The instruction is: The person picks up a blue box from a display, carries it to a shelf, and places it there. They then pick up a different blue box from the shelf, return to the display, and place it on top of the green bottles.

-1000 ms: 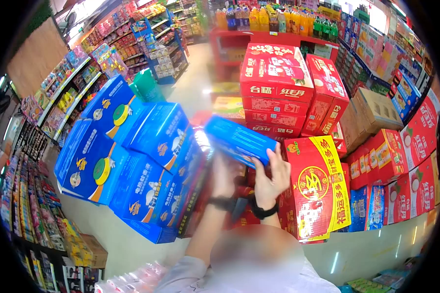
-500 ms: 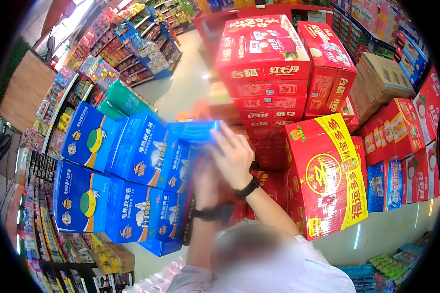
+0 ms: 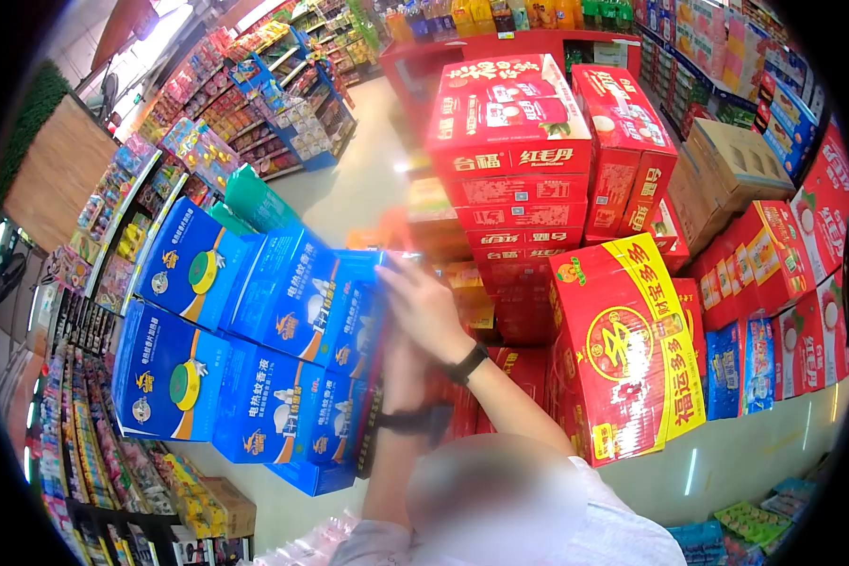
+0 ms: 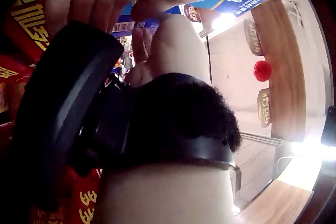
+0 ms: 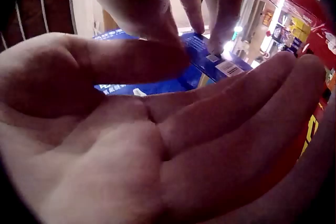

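A blue box (image 3: 358, 267) lies at the top right of the stacked blue boxes (image 3: 264, 396) in the head view. My right hand (image 3: 424, 316) touches its right end, fingers extended. In the right wrist view, the right hand (image 5: 121, 150) shows its palm and nearly straight fingers beside a blue box (image 5: 173, 85). The left hand (image 3: 396, 363) is blurred in the head view, low against the stack's right side. Its fingers point down near the box in the right wrist view. Where its fingertips meet the box is partly hidden.
Red cartons (image 3: 509, 123) stand stacked ahead, with a red and yellow carton (image 3: 623, 344) at the right. Brown cartons (image 3: 736, 160) and more red boxes are farther right. Snack shelves (image 3: 113, 226) line the left, and bottles (image 3: 538, 14) stand at the back.
The blue box went from a tilted position in front of me leftward onto the stack's right side. Both hands moved left with it, and the right hand has since shifted slightly lower.
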Motion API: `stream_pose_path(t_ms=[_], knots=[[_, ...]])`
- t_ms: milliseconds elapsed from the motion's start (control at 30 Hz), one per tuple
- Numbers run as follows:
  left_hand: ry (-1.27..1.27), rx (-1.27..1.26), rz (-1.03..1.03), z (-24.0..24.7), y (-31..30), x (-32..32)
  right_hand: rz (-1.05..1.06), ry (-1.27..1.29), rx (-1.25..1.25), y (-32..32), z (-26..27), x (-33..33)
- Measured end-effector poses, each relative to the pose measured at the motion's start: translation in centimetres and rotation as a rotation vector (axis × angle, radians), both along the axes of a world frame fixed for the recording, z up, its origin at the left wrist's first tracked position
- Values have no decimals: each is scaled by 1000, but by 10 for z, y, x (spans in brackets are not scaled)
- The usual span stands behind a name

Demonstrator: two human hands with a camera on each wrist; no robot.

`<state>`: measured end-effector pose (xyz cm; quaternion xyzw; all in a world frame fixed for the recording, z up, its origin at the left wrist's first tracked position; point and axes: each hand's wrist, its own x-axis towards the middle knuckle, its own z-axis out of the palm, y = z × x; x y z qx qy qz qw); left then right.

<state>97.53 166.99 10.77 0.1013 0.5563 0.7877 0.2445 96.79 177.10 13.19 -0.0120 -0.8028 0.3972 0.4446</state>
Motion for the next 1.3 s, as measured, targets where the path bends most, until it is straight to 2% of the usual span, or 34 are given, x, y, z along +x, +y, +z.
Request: stream_pose_path(t_ms=[67,167,200,267,300,333,367,400,433,467,533,633,700,867,933,967,1067,1167,1233,1300], knots=[[-97,20,3,11,-1,9,52,-42,-21,3,2,6],[51,-50,-24,22,1,21,27,-23,-19,6,8,20],[-36,6,11,27,5,26,45,-74,-102,6,8,28],[-25,-1,4,35,5,35,14,-54,-222,5,9,46],[-23,-3,-2,34,5,41,35,-69,-312,3,13,59],[110,-86,-38,21,-3,41,-66,17,-247,0,14,68],[244,-167,-63,8,-9,41,-25,-4,-335,-5,15,85],[190,-146,-67,7,-13,52,-18,-2,-434,-11,16,101],[136,-126,-70,5,-16,62,-71,-14,-360,-18,21,121],[172,-132,-58,-1,-19,75,20,-16,-474,-26,23,139],[125,-100,-188,-4,-33,95,77,-33,-414,-41,2,166],[198,-198,-356,-11,-40,118,93,-128,-410,-65,-5,203],[275,-252,-494,-17,-45,128,41,-85,-418,-78,-9,219],[480,-291,-894,-31,-78,140,-305,-21,-284,-118,-9,245],[566,-271,-1038,-38,-98,141,-394,-8,-347,-146,-13,248],[604,-258,-1092,-41,-108,140,-451,33,-328,-159,-18,248],[690,-205,-1231,-54,-139,137,-523,-31,-403,-208,-14,259],[758,-167,-1331,-66,-169,131,-635,-84,-369,-253,-13,272],[805,-140,-1384,-75,-189,128,-793,-67,-291,-283,-11,278],[854,-118,-1432,-82,-204,127,-879,-35,-338,-313,-25,285]])
